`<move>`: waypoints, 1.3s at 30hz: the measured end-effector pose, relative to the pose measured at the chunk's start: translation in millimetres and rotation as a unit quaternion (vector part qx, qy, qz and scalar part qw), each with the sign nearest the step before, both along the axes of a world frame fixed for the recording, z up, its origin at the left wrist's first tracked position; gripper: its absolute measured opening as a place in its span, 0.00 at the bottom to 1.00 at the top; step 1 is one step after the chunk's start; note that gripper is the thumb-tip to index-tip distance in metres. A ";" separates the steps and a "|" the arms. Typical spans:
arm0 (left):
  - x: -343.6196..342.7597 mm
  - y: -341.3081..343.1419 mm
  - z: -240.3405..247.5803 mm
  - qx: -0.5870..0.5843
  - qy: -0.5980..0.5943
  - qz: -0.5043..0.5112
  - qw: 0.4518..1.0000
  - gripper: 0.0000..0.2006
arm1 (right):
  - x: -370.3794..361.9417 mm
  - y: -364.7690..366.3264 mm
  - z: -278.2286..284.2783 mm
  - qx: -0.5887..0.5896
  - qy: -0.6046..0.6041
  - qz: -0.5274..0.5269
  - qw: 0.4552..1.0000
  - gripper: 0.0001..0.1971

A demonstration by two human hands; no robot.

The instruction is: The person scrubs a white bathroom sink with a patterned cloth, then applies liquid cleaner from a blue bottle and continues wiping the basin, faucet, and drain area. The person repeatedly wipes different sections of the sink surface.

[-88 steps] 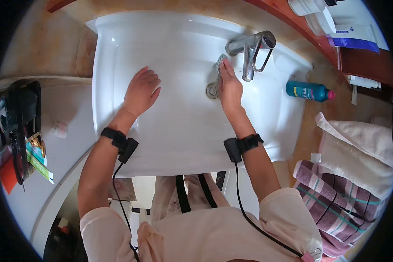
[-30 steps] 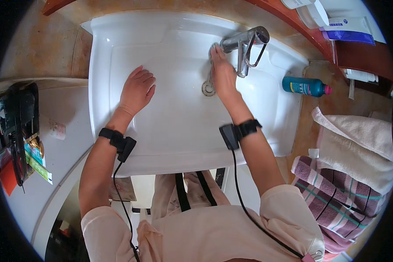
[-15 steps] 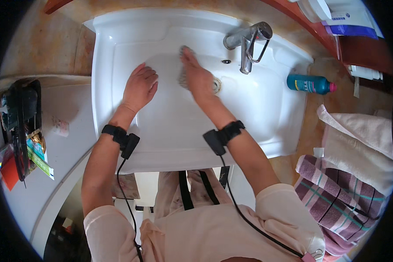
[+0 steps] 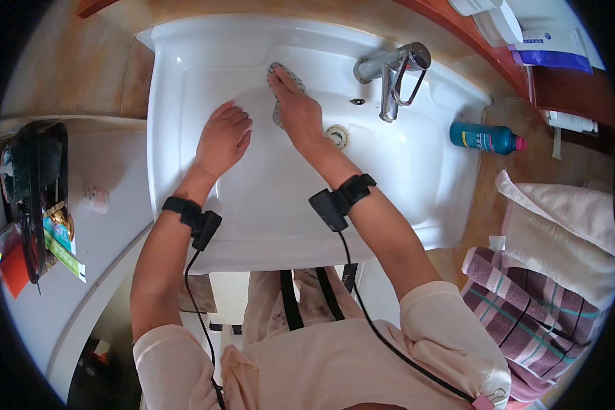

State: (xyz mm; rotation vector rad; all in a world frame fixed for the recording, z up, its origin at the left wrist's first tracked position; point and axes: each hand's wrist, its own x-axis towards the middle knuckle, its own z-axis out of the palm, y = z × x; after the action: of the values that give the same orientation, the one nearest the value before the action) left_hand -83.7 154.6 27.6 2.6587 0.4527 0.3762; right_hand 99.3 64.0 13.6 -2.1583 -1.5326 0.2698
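My right hand (image 4: 299,113) lies over a grey-and-white cloth (image 4: 277,116) and presses it against the white sink (image 4: 253,198), left of the drain (image 4: 337,136). The cloth's edges show above and beside the fingers; its middle is hidden under the hand. My left hand (image 4: 223,139) is at the left side of the basin, apart from the cloth. Its fingers are loosely bent, the thumb is held off, and nothing shows in it. Whether it touches the basin I cannot tell.
A chrome faucet (image 4: 389,72) stands at the back of the sink. On the right rim lies a teal bottle with a pink cap (image 4: 485,137). Folded towels (image 4: 533,301) are at the right, and a black rack with toiletries (image 4: 37,191) hangs at the left.
My right hand has slid the cloth slightly left across the basin, and its blur is gone. My left hand has barely moved. The whole view has shifted a little.
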 end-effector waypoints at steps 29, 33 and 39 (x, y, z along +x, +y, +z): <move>1.1 -0.4 -2.0 0.004 -0.063 0.019 0.998 0.07 | 64.3 -75.8 -81.9 0.235 0.529 -0.514 0.632 0.12; 0.5 -0.5 -2.0 -0.007 -0.062 0.023 0.998 0.06 | 92.0 -94.6 -66.5 0.348 0.480 -0.524 0.611 0.10; 2.5 -1.4 -0.9 0.008 -0.045 0.014 0.999 0.06 | 57.3 -69.4 -79.8 0.286 0.451 -0.439 0.722 0.07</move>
State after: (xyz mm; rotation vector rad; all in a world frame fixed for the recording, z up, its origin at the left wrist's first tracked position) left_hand -81.2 153.3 26.7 2.6397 0.4619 0.5088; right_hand 156.6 -5.4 -66.2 -1.5679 0.0464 0.3623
